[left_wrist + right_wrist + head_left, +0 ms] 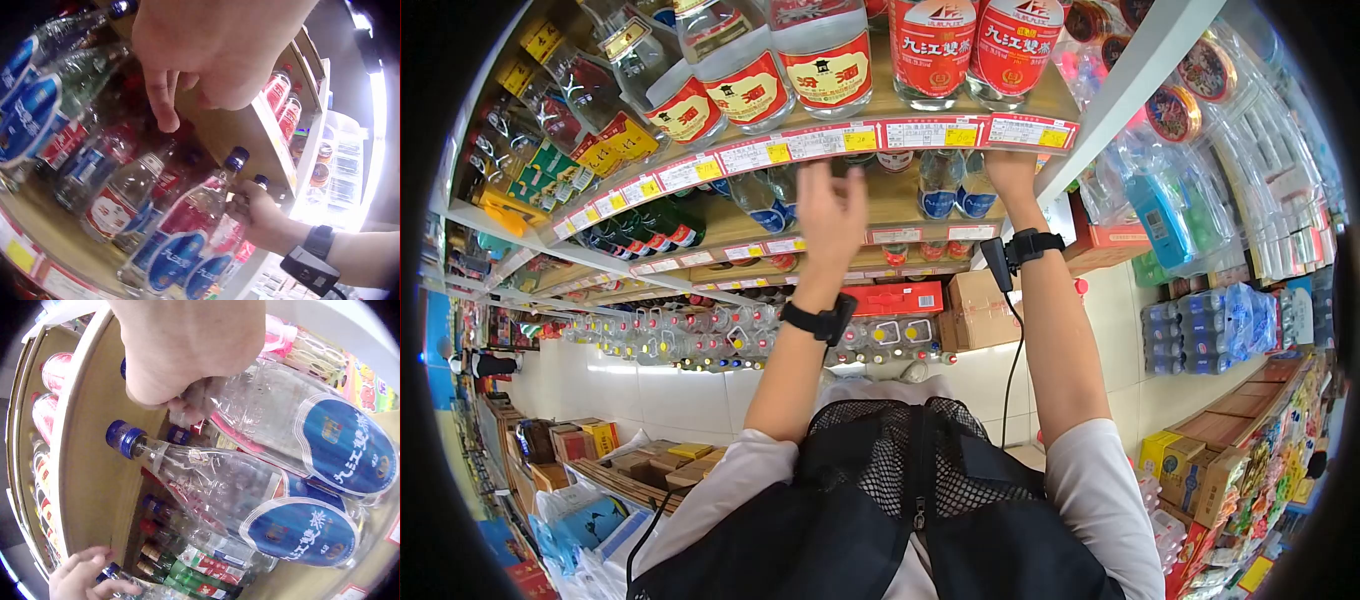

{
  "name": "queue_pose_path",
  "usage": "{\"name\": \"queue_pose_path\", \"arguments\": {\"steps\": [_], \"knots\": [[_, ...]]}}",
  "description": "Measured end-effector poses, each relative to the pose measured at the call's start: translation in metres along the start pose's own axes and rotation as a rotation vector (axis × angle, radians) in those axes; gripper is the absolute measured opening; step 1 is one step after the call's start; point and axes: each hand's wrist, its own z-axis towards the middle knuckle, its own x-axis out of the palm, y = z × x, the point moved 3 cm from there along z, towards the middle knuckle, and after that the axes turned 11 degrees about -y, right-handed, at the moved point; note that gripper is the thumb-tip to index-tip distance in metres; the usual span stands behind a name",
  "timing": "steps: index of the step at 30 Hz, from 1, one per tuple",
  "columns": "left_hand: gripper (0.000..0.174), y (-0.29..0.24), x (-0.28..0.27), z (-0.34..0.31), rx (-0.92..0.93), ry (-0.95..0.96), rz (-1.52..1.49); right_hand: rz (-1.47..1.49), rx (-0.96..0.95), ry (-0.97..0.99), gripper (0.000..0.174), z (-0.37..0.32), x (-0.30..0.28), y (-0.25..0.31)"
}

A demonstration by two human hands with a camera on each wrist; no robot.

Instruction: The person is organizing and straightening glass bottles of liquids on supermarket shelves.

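On the second shelf, under the overhang of the top one, my right hand (1012, 178) curls round the neck of a clear liquor bottle with a blue oval label (350, 447). A matching bottle (300, 531) with a blue cap stands right beside it. My left hand (832, 215) holds nothing, its fingers loosely bent in front of the same shelf. In the left wrist view, a red-and-white labelled bottle (112, 212) stands below its fingertips. More blue-labelled bottles (31, 122) are at the left of that view.
The top shelf's price-tag edge (800, 148) runs above both hands, with red-labelled bottles (935, 50) standing on it. A white shelf post (1135, 90) rises close to the right arm. Green bottles (670, 225) stand farther left, and cardboard boxes (985, 310) sit lower down.
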Motion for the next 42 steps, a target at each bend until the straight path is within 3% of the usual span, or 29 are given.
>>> {"name": "queue_pose_path", "arguments": {"steps": [2, 4, 7, 9, 11, 14, 18, 29, 31, 33, 34, 37, 39, 42], "knots": [[0.038, 0.008, -0.02, 0.009, -0.056, -0.025, -0.041, -0.001, 0.002, 0.017, 0.018, 0.002, -0.001, 0.002], [0.042, 0.013, -0.038, 0.019, 0.073, -0.245, -0.015, 0.039, 0.011, 0.025, 0.018, 0.002, 0.003, -0.002], [0.052, 0.048, -0.042, 0.03, 0.062, -0.223, 0.105, -0.221, -0.143, 0.084, 0.026, 0.007, 0.008, -0.009], [0.052, 0.057, -0.043, 0.04, 0.141, -0.254, 0.136, -0.166, -0.1, 0.09, 0.026, 0.007, 0.009, -0.012], [0.041, 0.068, -0.037, 0.051, 0.096, 0.038, 0.34, -0.254, -0.131, 0.102, 0.025, 0.007, 0.012, -0.013], [0.033, 0.079, -0.031, 0.06, 0.01, 0.113, 0.414, -0.227, -0.08, 0.116, 0.024, 0.008, 0.013, -0.017], [0.032, 0.073, -0.027, 0.063, 0.037, 0.161, 0.408, -0.315, -0.118, 0.134, 0.023, 0.009, 0.012, -0.012], [0.024, 0.013, 0.024, 0.043, 0.088, 0.273, 0.148, -0.107, -0.047, 0.063, 0.022, 0.004, 0.008, -0.006], [0.025, 0.004, 0.033, 0.039, 0.035, 0.314, 0.15, -0.1, -0.029, 0.06, 0.022, 0.006, 0.005, -0.001], [0.026, -0.001, 0.043, 0.038, 0.145, 0.274, 0.154, -0.091, -0.008, 0.057, 0.021, 0.005, 0.004, 0.002], [0.028, -0.001, 0.049, 0.038, 0.065, 0.348, 0.163, -0.034, -0.002, 0.029, 0.021, 0.004, 0.003, 0.002], [0.026, -0.015, 0.052, 0.034, 0.139, 0.301, 0.149, 0.006, -0.003, 0.001, 0.019, 0.004, 0.004, 0.003], [0.028, -0.018, 0.057, 0.034, 0.077, 0.354, 0.133, -0.016, -0.013, 0.002, 0.018, 0.005, 0.003, 0.002], [0.033, -0.02, 0.059, 0.031, 0.098, 0.345, 0.212, 0.007, 0.094, 0.065, 0.025, 0.005, 0.006, -0.003]]}}
